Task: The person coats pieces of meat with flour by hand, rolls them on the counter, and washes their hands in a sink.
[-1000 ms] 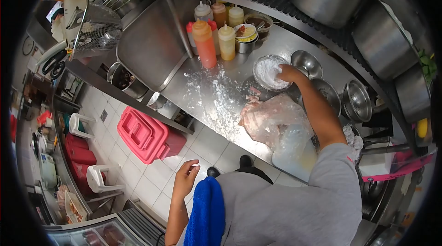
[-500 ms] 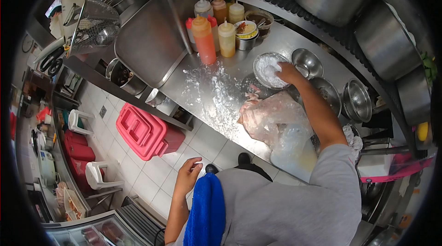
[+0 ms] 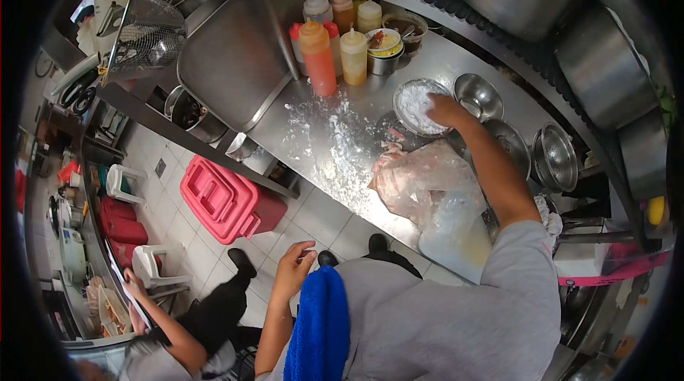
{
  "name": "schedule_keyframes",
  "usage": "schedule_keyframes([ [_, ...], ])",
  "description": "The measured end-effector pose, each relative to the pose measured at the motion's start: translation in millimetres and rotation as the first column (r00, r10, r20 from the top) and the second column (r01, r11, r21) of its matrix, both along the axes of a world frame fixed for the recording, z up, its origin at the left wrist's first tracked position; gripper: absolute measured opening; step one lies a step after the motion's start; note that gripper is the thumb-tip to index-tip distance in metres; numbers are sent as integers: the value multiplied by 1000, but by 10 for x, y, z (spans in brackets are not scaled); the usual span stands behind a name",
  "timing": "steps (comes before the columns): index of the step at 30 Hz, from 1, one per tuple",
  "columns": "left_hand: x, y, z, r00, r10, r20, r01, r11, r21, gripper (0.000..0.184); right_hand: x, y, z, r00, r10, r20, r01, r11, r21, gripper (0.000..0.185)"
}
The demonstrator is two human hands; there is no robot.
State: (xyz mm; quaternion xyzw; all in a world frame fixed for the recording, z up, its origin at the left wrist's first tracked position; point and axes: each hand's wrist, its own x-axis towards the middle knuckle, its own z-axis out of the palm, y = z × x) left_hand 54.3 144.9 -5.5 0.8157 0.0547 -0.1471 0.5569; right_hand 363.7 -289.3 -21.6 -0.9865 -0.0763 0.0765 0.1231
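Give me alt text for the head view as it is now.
A right hand is in a bowl of white powder on a metal counter, beside a plastic bag and what looks like raw meat. The empty left hand is near a blue towel.

Nothing legible in the head view. Pink-edged box (image 3: 613, 271), far right: small dark marks along the pink band, too tiny to make out as letters or figures. Orange patches (image 3: 626, 343), lower right: blurred, no wording readable. Squeeze bottles (image 3: 318, 60) on the steel counter (image 3: 313, 149) and pink lidded tub (image 3: 229, 203) on the floor: no readable print on visible sides.
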Motion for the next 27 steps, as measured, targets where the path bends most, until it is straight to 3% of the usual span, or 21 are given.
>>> schedule_keyframes([
  [1,-10,-5,-1,1000,9,-18,-9,1000,-13,27,-61,25,-10,1000,0,0,0,1000,0,53],
  [3,-27,-29,-14,999,19,-39,-20,999,-29,27,-237,116,-45,915,302,268,-245,943,-226,53],
  [7,-10,-82,49,999,5,-47,-7,999,-43,27,-235,248,32,984,132,122,-104,972,-212,51],
  [9,-13,-76,71,999,2,-46,-4,999,-35,27,-204,204,218,990,-20,-143,56,966,252,49],
  [14,-36,-29,-31,998,-9,-56,8,1000,-3,29,-38,-46,-69,993,-57,-102,68,991,112,53],
  [16,-49,-41,-79,998,-9,-61,7,1000,-26,29,-225,7,-83,942,256,217,-234,965,-121,56],
  [19,-54,-66,-123,997,-24,-79,20,999,-48,29,-265,143,-59,979,190,69,-172,963,-208,57],
  [20,-51,-74,-130,995,-34,-92,30,998,-48,30,-223,121,-98,979,191,71,-172,963,-208,57],
  [22,-43,-74,-129,997,-37,-62,36,999,-28,30,-87,118,-159,997,66,33,-71,975,209,55],
  [26,-25,-78,-72,997,-26,-76,28,999,30,30,47,67,-79,991,-43,-123,74,964,256,56],
  [27,-29,-73,-79,997,-25,-77,27,999,31,30,35,57,-50,999,29,-41,-26,997,76,55],
])
